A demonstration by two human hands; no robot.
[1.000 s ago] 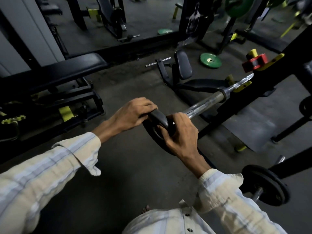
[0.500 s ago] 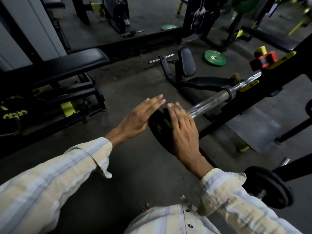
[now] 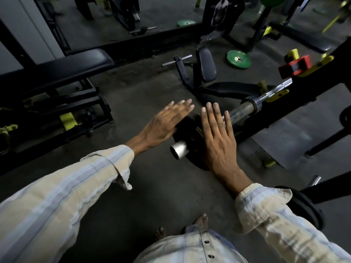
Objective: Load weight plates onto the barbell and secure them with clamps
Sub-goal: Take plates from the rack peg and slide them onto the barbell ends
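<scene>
A black weight plate [image 3: 187,130] sits on the barbell's steel sleeve [image 3: 242,111], and the sleeve's end cap [image 3: 178,151] pokes out toward me through the plate's hole. My left hand [image 3: 163,124] lies flat against the plate's left side, fingers straight and together. My right hand [image 3: 218,135] lies flat on the plate's right side and covers much of it. Neither hand grips anything. The bar runs up and right to the black rack [image 3: 313,84]. A red clamp [image 3: 295,66] sits on the rack near a yellow hook. I see no clamp on the sleeve.
A black bench [image 3: 57,71] stands at the left. A padded seat frame [image 3: 206,67] and a green plate [image 3: 238,59] lie on the floor beyond the bar. Another black plate [image 3: 311,207] hangs on a peg at the lower right. My bare feet [image 3: 199,223] stand below.
Both hands let go of their grip on the plate's rim and flattened against it. The plate has slid further along the sleeve, so the sleeve's end now shows.
</scene>
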